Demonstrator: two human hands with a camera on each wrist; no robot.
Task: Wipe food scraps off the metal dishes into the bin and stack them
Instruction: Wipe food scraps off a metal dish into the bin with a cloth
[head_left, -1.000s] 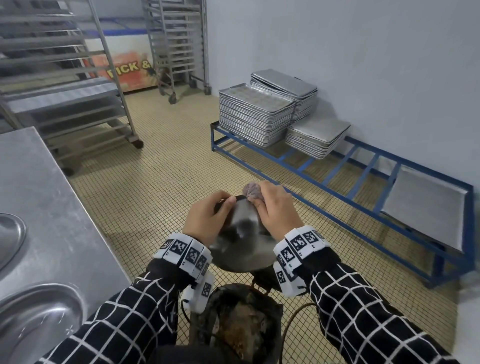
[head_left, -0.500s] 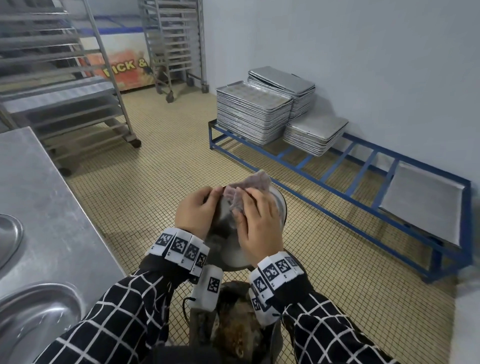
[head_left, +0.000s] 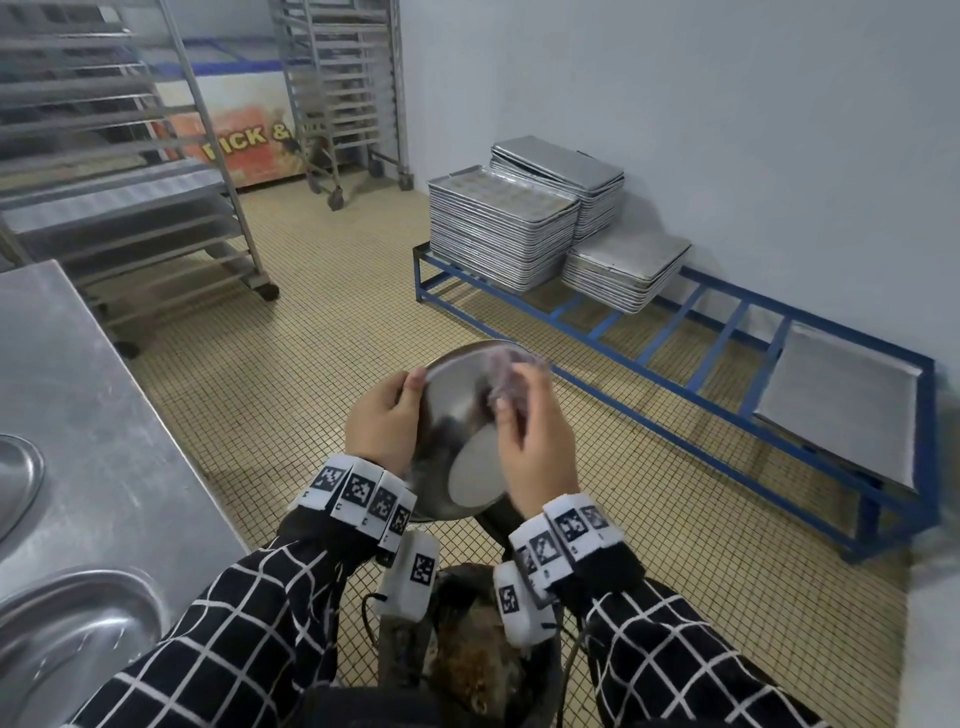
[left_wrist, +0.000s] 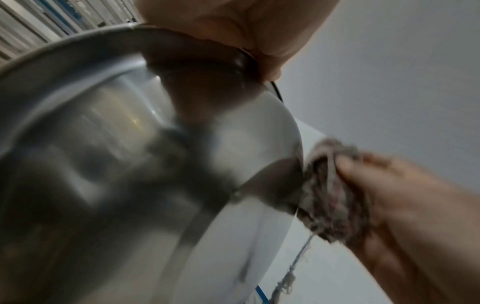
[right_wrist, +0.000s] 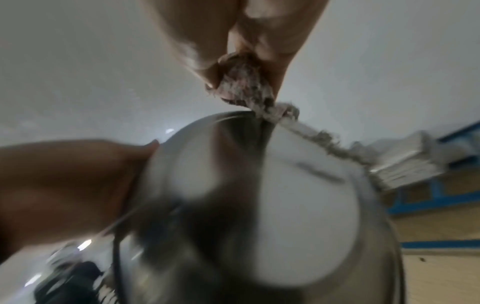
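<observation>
A round metal dish (head_left: 462, 415) is held tilted above a dark bin (head_left: 467, 665) that holds brown food scraps. My left hand (head_left: 384, 421) grips the dish's left rim (left_wrist: 182, 39), thumb on the inside. My right hand (head_left: 535, 441) clutches a greyish-pink rag (head_left: 506, 371) and presses it against the dish's upper right rim. In the left wrist view the rag (left_wrist: 330, 197) sits at the dish edge (left_wrist: 296, 144), a loose thread hanging down. The right wrist view has the rag (right_wrist: 241, 82) pinched between fingers above the blurred dish (right_wrist: 298, 205).
A steel counter (head_left: 93, 415) at left carries other metal dishes (head_left: 57, 644). A low blue rack (head_left: 675, 343) along the right wall bears stacks of baking trays (head_left: 504, 228). Wheeled tray racks (head_left: 130, 156) stand at the back. The floor is small yellow tiles.
The rag hand has moved from the dish's middle up to its far right rim, and the dish now shows more of its inner face. The left hand keeps its hold.
</observation>
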